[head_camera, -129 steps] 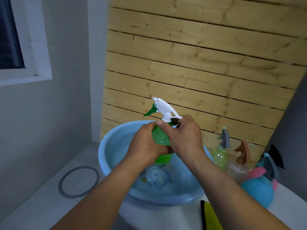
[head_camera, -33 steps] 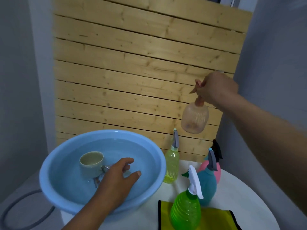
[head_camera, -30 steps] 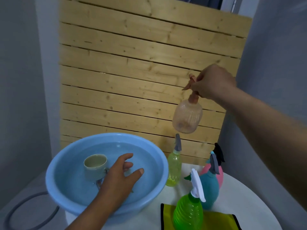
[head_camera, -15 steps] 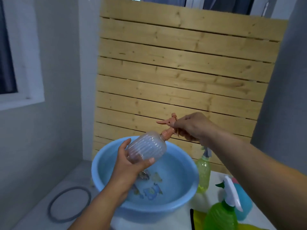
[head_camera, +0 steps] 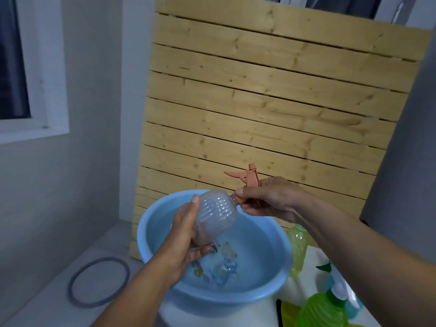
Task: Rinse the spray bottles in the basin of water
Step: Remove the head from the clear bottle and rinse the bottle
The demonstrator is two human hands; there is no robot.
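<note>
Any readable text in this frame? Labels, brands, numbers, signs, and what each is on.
None readable.
Clear ribbed bottle with orange sprayer: no label showing.
Blue basin: coloured print on the bottom, blurred under water; cannot tell whether it holds letters.
Green bottle and yellow-green bottle: no print on the sides facing the camera.
Wooden slat panel: bare wood, no markings.

three spray bottles (head_camera: 215,217), one basin (head_camera: 271,296), one ring (head_camera: 98,282), two hands (head_camera: 182,234)
</note>
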